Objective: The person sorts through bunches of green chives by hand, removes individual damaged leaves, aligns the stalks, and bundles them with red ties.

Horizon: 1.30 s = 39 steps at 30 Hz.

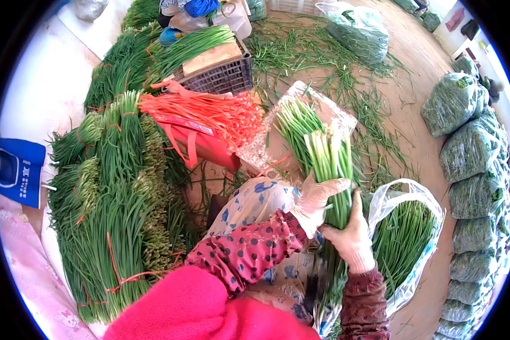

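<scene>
Both hands wear pale gloves and grip one bunch of garlic chives (331, 163), its pale cut ends pointing away from me. My left hand (316, 199) wraps the bunch from the left, thumb across its front. Lower down, my right hand (350, 238) holds it from the right. The leaves hang down over my lap. Beyond the bunch, more loose chives (296, 123) lie on a low board (261, 151) with a crinkled covering. To my right stands an open clear plastic bag (408, 183) with chives (401, 242) inside.
A red bag (214, 148) full of orange-red ties (212, 114) stands front left. Tied chive bundles (110, 204) pile up at left. A black crate (221, 70) is beyond, near another person (191, 8). Filled bags (471, 148) line the right; scraps (344, 80) litter the floor.
</scene>
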Each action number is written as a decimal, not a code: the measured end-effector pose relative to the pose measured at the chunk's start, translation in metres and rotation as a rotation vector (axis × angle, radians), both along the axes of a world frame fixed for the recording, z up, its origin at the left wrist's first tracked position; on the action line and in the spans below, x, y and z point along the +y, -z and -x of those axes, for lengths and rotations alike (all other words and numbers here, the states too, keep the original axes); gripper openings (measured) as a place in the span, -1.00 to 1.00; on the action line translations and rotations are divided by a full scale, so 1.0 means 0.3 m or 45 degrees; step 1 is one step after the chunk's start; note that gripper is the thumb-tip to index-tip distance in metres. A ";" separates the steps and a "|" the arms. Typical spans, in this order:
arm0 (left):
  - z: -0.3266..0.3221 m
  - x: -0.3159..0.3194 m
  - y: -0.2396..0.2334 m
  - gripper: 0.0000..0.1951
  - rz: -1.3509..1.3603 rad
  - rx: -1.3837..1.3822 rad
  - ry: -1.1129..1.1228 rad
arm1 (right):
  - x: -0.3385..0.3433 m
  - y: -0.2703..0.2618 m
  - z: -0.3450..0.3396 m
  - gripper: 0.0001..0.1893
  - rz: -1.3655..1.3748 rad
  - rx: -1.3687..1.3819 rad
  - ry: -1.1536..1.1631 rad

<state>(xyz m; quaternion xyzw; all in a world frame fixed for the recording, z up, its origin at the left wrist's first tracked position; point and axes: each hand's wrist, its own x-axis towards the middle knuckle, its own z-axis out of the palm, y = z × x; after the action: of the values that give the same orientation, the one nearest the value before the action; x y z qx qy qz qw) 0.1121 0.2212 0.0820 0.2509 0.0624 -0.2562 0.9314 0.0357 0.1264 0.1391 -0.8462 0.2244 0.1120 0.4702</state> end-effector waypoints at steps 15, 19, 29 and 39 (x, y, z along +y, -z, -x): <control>-0.382 0.170 0.357 0.05 -2.131 -1.227 0.617 | -0.145 0.485 -0.704 0.08 0.783 -0.155 -0.497; -0.410 0.132 0.341 -0.07 -2.486 -1.553 1.117 | -0.128 0.646 -0.728 0.16 0.903 -0.278 -0.410; -0.532 0.072 0.319 -0.60 -2.692 -1.062 0.833 | -0.139 0.660 -0.712 0.15 0.855 -0.248 -0.383; -0.435 -0.033 0.401 -0.79 -2.265 -1.517 1.955 | -0.141 0.613 -0.732 0.31 0.845 -0.190 -0.418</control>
<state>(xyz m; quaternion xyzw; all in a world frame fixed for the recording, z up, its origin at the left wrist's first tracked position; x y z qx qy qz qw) 0.2425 0.2112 -0.0382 0.8190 -0.3662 -0.4392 -0.0477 0.2553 0.0842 -0.0447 -0.9830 0.0752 0.0452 0.1611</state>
